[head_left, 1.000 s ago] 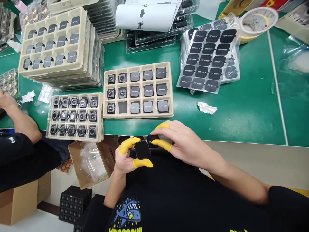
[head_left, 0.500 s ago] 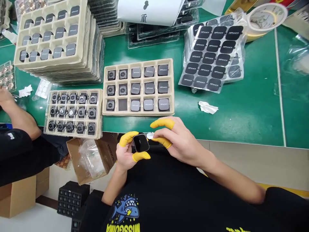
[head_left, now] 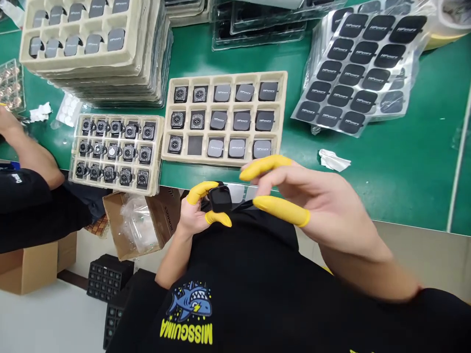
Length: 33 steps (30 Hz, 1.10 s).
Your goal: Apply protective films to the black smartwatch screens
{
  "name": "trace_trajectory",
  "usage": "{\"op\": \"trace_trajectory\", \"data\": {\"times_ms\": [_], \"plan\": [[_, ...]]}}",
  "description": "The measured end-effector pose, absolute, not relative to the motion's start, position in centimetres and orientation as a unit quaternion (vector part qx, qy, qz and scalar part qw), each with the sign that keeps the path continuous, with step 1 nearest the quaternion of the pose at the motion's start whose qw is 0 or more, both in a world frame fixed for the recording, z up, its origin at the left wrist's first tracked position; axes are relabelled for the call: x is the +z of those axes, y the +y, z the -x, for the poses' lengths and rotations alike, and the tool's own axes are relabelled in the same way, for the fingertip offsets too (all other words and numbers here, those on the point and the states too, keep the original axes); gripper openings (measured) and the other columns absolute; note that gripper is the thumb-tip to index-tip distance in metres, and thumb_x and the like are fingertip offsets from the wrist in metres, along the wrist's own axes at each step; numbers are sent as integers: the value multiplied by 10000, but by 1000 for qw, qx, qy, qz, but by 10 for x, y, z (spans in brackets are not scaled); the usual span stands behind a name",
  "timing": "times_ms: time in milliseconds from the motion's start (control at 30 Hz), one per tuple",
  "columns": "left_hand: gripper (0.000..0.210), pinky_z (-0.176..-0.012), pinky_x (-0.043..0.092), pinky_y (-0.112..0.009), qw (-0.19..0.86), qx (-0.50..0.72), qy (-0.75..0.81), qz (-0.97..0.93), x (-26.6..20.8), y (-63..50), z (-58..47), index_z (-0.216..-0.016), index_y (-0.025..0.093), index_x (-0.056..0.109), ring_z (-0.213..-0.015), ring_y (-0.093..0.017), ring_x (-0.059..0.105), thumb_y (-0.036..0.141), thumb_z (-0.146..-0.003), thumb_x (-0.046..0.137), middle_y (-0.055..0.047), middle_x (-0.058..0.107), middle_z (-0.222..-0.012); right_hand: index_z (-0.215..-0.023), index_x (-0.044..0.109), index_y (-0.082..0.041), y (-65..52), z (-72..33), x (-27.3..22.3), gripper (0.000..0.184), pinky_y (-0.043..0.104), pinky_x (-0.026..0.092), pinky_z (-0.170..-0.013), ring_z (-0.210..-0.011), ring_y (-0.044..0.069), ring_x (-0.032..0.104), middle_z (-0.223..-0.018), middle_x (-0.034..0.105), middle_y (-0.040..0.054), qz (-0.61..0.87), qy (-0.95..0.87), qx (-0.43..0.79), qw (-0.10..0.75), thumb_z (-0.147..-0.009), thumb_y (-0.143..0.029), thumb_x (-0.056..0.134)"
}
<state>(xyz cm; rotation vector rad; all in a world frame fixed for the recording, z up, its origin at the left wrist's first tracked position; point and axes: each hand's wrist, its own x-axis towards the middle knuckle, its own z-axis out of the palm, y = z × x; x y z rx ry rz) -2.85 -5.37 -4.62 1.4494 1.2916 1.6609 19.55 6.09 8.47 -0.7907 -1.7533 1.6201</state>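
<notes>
Near the table's front edge, my left hand grips a smartwatch by its sides, its dark screen facing up. Yellow finger cots cover fingertips on both hands. A clear film with a whitish patch stretches from the watch's right side to my right hand, whose fingers pinch its far end; the fingertips are slightly blurred. Behind the hands lies a beige tray, holding watches face down on the left and squares with dark printed stickers on the right. One of its compartments has no watch in it.
To the left sits another tray of watches, below a tall stack of trays. Sticker sheets and crumpled white paper lie on the right. A co-worker's arm rests at far left, above an open carton.
My right hand has moved right and nearer the camera, drawing the clear film out from the watch. My left hand still holds the watch. The whole view has shifted slightly.
</notes>
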Motion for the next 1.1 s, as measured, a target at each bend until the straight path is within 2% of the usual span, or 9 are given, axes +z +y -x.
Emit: {"op": "trace_trajectory", "data": {"times_ms": [267, 533, 700, 867, 1100], "plan": [[892, -927, 721, -282, 259, 574, 508, -588, -48, -58, 31, -1434, 251, 731, -1006, -240, 891, 743, -724, 957, -67, 879, -1194, -849, 760, -250, 72, -167, 86, 207, 365, 591, -930, -1010, 227, 701, -1108, 761, 57, 282, -635, 685, 220, -986, -371, 857], [900, -926, 698, -254, 243, 588, 495, -592, -53, -59, 33, -1492, 288, 703, -1002, -210, 876, 678, -733, 989, -46, 859, -1238, -845, 753, -252, 68, -158, 77, 142, 317, 585, -886, -951, 187, 694, -1056, 763, 29, 274, -622, 695, 232, -972, -198, 785], [914, -919, 717, -284, 264, 568, 516, -585, -55, -63, 34, -1453, 263, 714, -996, -232, 880, 727, -710, 977, -73, 859, -1236, -859, 754, -260, 66, -157, 72, 118, 313, 585, -860, -949, 186, 692, -1048, 763, 23, 283, -618, 693, 240, -954, -207, 799], [920, -986, 718, -309, 264, 581, 498, -587, -55, -63, 33, -1497, 279, 683, -1081, -253, 882, 679, -726, 986, -80, 851, -1291, -864, 762, -263, 64, -157, 70, 99, 315, 586, -861, -947, 184, 686, -1055, 758, 21, 285, -615, 696, 238, -932, -220, 819], [869, -959, 705, -259, 237, 593, 489, -594, -50, -58, 31, -1500, 282, 690, -1038, -215, 881, 619, -760, 995, -50, 858, -1241, -863, 760, -257, 64, -157, 70, 108, 339, 593, -881, -949, 193, 684, -1073, 764, 35, 286, -615, 696, 234, -956, -260, 816]]}}
